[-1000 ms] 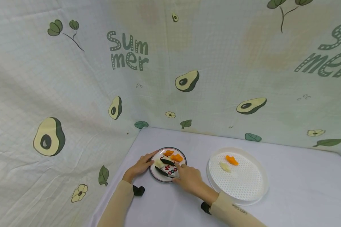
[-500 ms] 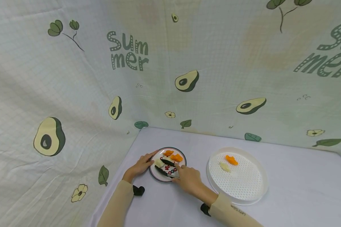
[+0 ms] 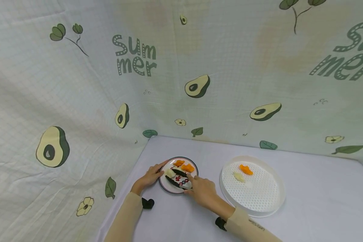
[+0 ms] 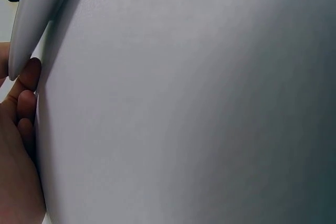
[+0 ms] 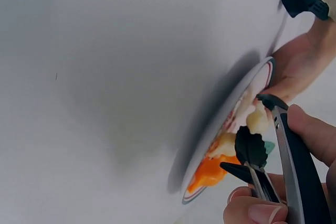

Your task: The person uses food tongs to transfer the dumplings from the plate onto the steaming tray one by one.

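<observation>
My left hand [image 3: 150,178] holds the near-left rim of a small white plate [image 3: 173,192] with a dark edge line. In the left wrist view its fingers [image 4: 27,100] lie under the plate's rim. My right hand [image 3: 204,192] grips metal tongs [image 5: 287,161] with black tips, which stand spread apart over the plate. Between the tips is a pale yellow piece [image 3: 170,173]; whether they touch it I cannot tell. Orange pieces [image 3: 188,168] lie at the plate's far side. A patterned print shows on the plate.
Right of the plate stands a round white tray [image 3: 272,201] with a raised rim and a textured floor. One orange piece [image 3: 246,169] and one pale yellow piece [image 3: 239,177] lie in it. A printed cloth [image 3: 157,101] hangs behind and to the left of the table.
The head view has shifted slightly. Both hands, the tongs and the plate have stayed almost in the same place.
</observation>
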The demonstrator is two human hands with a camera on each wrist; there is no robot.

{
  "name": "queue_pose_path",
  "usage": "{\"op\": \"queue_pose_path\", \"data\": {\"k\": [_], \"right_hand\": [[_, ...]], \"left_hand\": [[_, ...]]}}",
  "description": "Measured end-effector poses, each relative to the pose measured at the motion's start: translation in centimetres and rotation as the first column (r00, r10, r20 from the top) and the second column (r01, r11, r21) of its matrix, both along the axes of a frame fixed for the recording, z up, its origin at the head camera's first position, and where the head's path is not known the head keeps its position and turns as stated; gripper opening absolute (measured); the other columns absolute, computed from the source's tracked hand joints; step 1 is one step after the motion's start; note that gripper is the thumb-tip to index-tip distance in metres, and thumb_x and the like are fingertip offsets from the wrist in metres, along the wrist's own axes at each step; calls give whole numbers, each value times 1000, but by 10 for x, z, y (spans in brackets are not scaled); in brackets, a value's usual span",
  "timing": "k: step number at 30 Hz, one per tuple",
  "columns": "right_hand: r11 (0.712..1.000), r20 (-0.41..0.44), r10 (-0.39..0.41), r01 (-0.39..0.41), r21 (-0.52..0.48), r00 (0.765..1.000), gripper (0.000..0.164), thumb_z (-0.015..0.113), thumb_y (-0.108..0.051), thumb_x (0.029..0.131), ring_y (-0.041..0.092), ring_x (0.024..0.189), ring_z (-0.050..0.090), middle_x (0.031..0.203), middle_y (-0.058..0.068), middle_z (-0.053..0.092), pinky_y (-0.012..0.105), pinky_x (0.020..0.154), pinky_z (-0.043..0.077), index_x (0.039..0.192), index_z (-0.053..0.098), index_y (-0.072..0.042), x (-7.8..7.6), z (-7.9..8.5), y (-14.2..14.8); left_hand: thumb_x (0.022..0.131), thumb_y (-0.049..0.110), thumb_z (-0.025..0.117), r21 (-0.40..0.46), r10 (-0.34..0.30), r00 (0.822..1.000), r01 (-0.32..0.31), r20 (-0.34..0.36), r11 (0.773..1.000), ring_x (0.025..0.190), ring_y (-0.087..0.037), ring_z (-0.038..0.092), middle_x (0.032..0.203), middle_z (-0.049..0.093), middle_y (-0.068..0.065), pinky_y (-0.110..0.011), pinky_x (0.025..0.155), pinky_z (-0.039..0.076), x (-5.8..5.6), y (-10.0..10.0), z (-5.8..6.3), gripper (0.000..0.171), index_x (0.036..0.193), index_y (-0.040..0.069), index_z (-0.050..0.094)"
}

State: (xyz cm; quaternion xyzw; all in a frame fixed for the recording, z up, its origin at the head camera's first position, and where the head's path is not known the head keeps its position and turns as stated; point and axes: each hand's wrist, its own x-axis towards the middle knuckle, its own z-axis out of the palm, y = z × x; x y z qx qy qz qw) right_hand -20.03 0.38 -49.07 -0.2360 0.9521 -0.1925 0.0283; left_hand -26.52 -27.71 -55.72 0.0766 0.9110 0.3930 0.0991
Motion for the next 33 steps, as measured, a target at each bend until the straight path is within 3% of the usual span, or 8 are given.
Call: {"op": "queue_pose_path", "data": {"k": [13,19,22,26,33], "right_hand": [[1000,-41,16,-16,1,999,66,71,-45,89,26,66,63,120,20,66,36,53,50,141,57,-6,4,12,19],[1000,-40,6,-6,-8,999,65,71,-46,89,22,59,58,119,18,67,34,47,46,141,58,-10,8,20,31],[1000,-39,-1,0,-8,999,64,71,-47,89,20,63,60,119,16,68,33,47,45,140,58,-11,12,25,37],[1000,-43,-14,14,-1,999,65,70,-48,89,19,67,61,119,14,68,33,49,46,141,58,-12,16,32,46],[998,-57,-64,63,-10,996,65,72,-48,87,15,59,51,110,7,69,32,47,41,141,58,-16,24,42,68]], "left_hand": [[105,20,51,28,16,1000,-16,18,999,118,-31,37,142,50,-13,-61,103,26,0,0,-2,51,154,24,40],[105,18,51,40,-7,1000,7,-9,999,118,-34,37,139,51,-15,-63,102,24,0,-1,-1,51,154,19,40],[105,17,50,39,-16,1000,17,-15,999,117,-33,36,138,51,-14,-62,101,24,0,-2,-1,51,155,18,39],[105,18,50,31,-11,1000,11,-1,999,116,-31,36,139,51,-12,-59,101,25,-1,-2,-2,52,155,22,39],[104,17,52,30,8,1000,-8,-1,1000,118,-30,37,139,52,-10,-60,102,26,0,-1,-2,52,155,23,40]]}}
